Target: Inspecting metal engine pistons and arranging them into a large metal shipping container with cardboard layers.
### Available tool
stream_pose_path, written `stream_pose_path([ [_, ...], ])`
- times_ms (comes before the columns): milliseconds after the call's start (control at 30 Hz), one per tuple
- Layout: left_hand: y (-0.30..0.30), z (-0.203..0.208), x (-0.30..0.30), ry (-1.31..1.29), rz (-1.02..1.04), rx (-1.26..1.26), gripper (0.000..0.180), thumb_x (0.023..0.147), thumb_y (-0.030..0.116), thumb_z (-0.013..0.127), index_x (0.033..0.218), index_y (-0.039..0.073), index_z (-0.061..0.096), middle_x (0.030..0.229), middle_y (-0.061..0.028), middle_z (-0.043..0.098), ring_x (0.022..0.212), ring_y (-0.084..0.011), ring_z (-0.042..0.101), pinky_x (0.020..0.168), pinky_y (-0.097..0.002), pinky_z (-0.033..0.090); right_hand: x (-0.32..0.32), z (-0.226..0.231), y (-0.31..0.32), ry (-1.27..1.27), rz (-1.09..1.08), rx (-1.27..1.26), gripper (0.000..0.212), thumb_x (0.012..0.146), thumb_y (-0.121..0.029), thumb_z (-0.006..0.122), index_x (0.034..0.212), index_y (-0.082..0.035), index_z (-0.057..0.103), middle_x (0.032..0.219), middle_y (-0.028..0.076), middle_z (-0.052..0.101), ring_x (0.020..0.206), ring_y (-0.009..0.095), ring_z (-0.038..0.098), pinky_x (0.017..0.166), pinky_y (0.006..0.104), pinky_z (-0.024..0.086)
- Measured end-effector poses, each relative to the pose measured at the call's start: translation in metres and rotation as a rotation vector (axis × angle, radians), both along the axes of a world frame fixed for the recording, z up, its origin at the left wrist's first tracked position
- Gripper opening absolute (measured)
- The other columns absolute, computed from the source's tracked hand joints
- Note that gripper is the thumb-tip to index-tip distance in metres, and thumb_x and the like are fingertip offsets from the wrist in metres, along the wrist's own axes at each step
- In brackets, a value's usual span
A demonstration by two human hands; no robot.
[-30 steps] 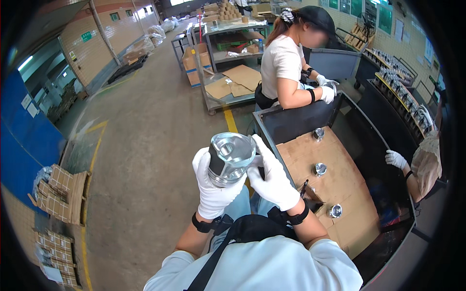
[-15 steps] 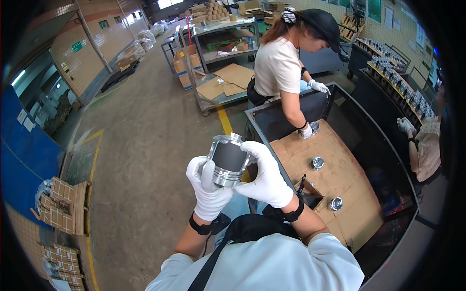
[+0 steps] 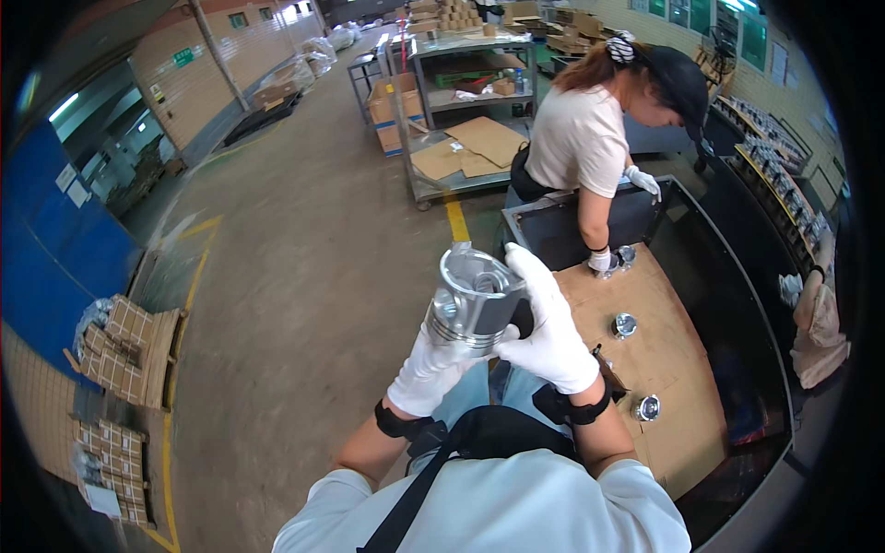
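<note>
Between my two white-gloved hands I hold a silver metal piston (image 3: 476, 300) with a dark grey coated side. Its hollow end tilts up toward me, and the ring grooves are at the bottom. My left hand (image 3: 433, 364) is closed under and along its left side, with the fingers partly hidden behind it. My right hand (image 3: 551, 327) grips it from the right, thumb at the lower edge and fingers along the side. To the right, one piston (image 3: 624, 325) and a nearer piston (image 3: 646, 407) stand on the cardboard sheet (image 3: 678, 369) inside a dark-walled bin.
A co-worker in a cap (image 3: 590, 138) leans over the bin's far end, one gloved hand at pistons there. At the far right, another person's arm (image 3: 816, 295) shows beside racks of metal parts (image 3: 779, 180). A metal cart (image 3: 461, 166) stands ahead; boxes on a pallet (image 3: 129, 350) lie left.
The piston has been turned in my hands, so its hollow end now shows instead of mostly its dark side. My view has swung left, shifting everything rightward.
</note>
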State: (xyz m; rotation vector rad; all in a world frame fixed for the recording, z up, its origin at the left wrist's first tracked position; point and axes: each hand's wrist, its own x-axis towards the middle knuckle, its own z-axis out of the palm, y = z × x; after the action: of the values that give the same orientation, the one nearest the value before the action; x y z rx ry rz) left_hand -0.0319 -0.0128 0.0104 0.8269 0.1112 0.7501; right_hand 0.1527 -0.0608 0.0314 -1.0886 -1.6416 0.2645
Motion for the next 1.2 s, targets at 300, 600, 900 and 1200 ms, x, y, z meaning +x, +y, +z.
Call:
stream_pose_path([
  [300,-0.004,-0.013,0.005,0.262,0.725,0.644,0.099,0.064,0.003,0.09,0.143,0.009,0.03,0.138,-0.0124,0.048,0.126,-0.0232,0.053,0.104,-0.039,0.048,-0.013,-0.009,0.005,0.063,0.003,-0.146,0.094,0.067,-0.006,0.081,0.148,0.003,0.035,0.142,0.023,0.051,0.131,0.035,0.052,0.109,0.0375,0.041],
  [600,-0.003,-0.006,-0.003,0.318,1.017,1.059,0.094,0.065,0.003,0.089,0.14,0.009,0.033,0.132,-0.0138,0.049,0.122,-0.0261,0.056,0.102,-0.0373,0.048,-0.019,-0.004,0.011,-0.064,0.039,-0.089,0.072,0.072,-0.01,0.08,0.136,0.0,0.05,0.128,0.022,0.061,0.115,0.035,0.064,0.095,0.0362,0.051],
  [900,-0.002,0.0,-0.023,-0.169,-0.005,-0.123,0.087,0.073,-0.004,0.074,0.149,0.004,0.033,0.137,-0.0229,0.054,0.12,-0.0373,0.06,0.1,-0.0488,0.053,-0.024,0.019,-0.011,-0.125,0.116,0.102,0.094,0.058,-0.016,0.092,0.141,-0.004,0.049,0.101,0.009,0.065,0.082,0.02,0.064,0.076,0.0315,0.051],
  [1200,-0.006,-0.025,-0.028,-0.208,0.025,-0.075,0.092,0.069,-0.006,0.076,0.15,0.004,0.032,0.143,-0.0182,0.05,0.126,-0.0362,0.056,0.102,-0.0447,0.052,-0.021,0.022,-0.016,-0.127,0.194,0.12,0.09,0.061,-0.018,0.092,0.139,-0.003,0.05,0.112,0.015,0.064,0.084,0.024,0.068,0.081,0.0345,0.053],
])
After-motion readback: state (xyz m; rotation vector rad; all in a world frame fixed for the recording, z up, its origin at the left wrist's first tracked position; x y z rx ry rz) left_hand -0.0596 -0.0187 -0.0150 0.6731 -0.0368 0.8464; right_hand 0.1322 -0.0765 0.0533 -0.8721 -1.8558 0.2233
